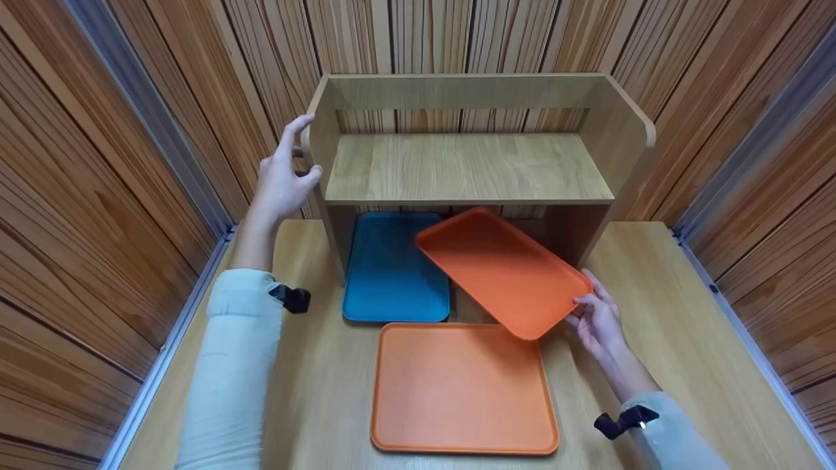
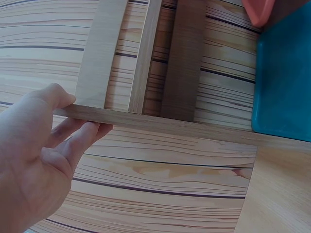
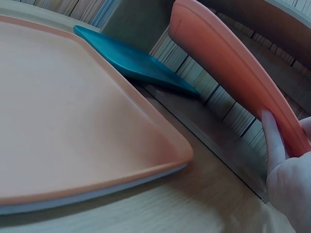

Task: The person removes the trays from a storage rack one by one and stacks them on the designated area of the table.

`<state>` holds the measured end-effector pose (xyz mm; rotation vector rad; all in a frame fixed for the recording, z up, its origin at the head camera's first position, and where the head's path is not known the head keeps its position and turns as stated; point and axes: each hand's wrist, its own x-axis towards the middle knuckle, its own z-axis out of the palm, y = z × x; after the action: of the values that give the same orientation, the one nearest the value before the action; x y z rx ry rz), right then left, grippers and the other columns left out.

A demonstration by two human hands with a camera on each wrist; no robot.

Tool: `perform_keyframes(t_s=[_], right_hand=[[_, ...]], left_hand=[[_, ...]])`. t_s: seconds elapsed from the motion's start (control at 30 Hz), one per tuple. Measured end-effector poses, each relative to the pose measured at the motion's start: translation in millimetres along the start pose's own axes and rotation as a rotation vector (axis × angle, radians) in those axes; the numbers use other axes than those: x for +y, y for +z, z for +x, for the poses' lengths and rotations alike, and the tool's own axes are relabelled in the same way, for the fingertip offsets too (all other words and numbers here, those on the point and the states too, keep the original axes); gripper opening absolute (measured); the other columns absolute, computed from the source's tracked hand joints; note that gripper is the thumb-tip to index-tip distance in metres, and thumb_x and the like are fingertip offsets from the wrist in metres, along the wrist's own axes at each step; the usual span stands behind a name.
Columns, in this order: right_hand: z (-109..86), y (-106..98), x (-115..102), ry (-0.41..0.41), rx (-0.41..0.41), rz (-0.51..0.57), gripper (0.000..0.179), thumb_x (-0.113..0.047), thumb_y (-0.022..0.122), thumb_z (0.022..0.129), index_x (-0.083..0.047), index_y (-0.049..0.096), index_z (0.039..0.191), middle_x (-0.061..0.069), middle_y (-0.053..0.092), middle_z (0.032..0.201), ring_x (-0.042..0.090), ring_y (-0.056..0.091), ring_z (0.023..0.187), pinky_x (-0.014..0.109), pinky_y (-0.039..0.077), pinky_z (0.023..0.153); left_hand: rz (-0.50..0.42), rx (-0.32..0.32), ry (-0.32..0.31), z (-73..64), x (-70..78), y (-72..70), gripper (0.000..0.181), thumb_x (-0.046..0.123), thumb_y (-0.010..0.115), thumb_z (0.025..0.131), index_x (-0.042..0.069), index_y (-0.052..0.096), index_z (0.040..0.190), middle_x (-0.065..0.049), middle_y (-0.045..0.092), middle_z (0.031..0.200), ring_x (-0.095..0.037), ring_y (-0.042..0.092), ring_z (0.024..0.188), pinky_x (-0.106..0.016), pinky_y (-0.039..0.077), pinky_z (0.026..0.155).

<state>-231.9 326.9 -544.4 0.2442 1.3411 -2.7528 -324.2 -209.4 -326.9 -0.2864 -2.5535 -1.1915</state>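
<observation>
I have the raised orange tray (image 1: 503,274) tilted in the air at the mouth of the shelf (image 1: 470,166), its left corner overlapping the blue tray (image 1: 395,267) in the head view. My right hand (image 1: 599,324) grips it by the right-hand end, fingers and thumb on opposite faces. I judge it light, thin and stiff, plastic by its look, hard to break but smooth enough to swivel in a one-sided pinch. Its raised rim should give the fingers a catch; I'd favour the middle of a short side for balance. My left hand (image 1: 284,183) pinches the front edge of the shelf's left side panel.

As for containers, the shelf's lower compartment holds the blue tray at its left, the near end jutting out in front. A flat orange tray (image 1: 464,388) lies on the tabletop (image 1: 313,391) before the shelf; a pale layer shows under its rim, and I can't tell whether that is another tray.
</observation>
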Motion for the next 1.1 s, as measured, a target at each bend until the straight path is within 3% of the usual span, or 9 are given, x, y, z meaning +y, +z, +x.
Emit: perform_keyframes(t_s=[0.33,0.6,0.77,0.83,0.93,1.0,1.1], right_hand=[[-0.9,-2.3,-5.0,0.026,-0.02,-0.098,0.073,0.004,0.035,0.115,-0.017,0.015,0.182,-0.008,0.079,0.13,0.011,0.082,0.099,0.033,0.071,0.088],[-3.4,-5.3,-3.6,0.013,-0.028,-0.104,0.059,0.006,0.037,0.114,-0.025,0.051,0.163,-0.006,0.081,0.13,0.013,0.083,0.102,0.033,0.072,0.086],[-6.7,-6.0,-6.2,0.043,-0.037,-0.136,0.063,0.005,0.037,0.115,-0.026,0.044,0.169,-0.009,0.08,0.133,0.011,0.082,0.11,0.032,0.071,0.09],[-7.5,-6.0,-6.1,0.037,-0.051,-0.141,0.063,0.006,0.038,0.114,-0.026,0.047,0.168,-0.008,0.081,0.131,0.011,0.083,0.108,0.031,0.071,0.087],[-8.6,-8.1,-3.0,0.003,-0.084,-0.133,0.059,0.008,0.038,0.113,-0.029,0.064,0.151,-0.004,0.083,0.129,0.012,0.084,0.1,0.028,0.07,0.078],[-9.4,-8.4,-1.9,-0.007,-0.092,-0.142,0.061,0.01,0.038,0.112,-0.029,0.068,0.147,-0.002,0.084,0.127,0.013,0.083,0.093,0.026,0.068,0.072],[-11.5,-9.3,-2.2,0.014,-0.065,-0.165,0.059,0.008,0.04,0.113,-0.031,0.069,0.146,-0.003,0.084,0.128,0.013,0.083,0.09,0.025,0.068,0.075]], left_hand=[[-0.01,-0.008,-0.021,-1.3,-1.5,-0.1,0.078,0.01,0.062,0.112,0.041,0.03,0.176,-0.025,0.061,0.159,-0.008,0.05,0.061,-0.018,0.042,0.055],[-0.013,-0.005,-0.027,0.2,-2.5,1.2,0.078,0.009,0.061,0.112,0.042,0.03,0.176,-0.026,0.06,0.16,-0.014,0.058,0.07,-0.017,0.044,0.057],[-0.013,-0.013,-0.032,0.1,-2.0,1.1,0.078,0.01,0.061,0.112,0.043,0.029,0.176,-0.025,0.06,0.16,-0.012,0.055,0.067,-0.017,0.044,0.057],[-0.008,-0.008,-0.025,0.1,-2.2,0.9,0.077,0.01,0.061,0.112,0.041,0.03,0.176,-0.025,0.06,0.159,-0.011,0.054,0.065,-0.017,0.043,0.056],[-0.005,-0.003,-0.013,0.2,-2.8,0.6,0.077,0.01,0.061,0.112,0.04,0.031,0.176,-0.027,0.061,0.158,-0.009,0.052,0.062,-0.017,0.041,0.055],[-0.001,0.001,-0.01,0.2,-2.7,0.6,0.077,0.01,0.061,0.112,0.039,0.031,0.176,-0.027,0.061,0.158,-0.009,0.051,0.061,-0.017,0.041,0.054],[-0.001,0.001,-0.011,0.3,-1.9,0.8,0.077,0.01,0.062,0.112,0.039,0.03,0.176,-0.027,0.06,0.159,-0.009,0.053,0.062,-0.017,0.042,0.054]])
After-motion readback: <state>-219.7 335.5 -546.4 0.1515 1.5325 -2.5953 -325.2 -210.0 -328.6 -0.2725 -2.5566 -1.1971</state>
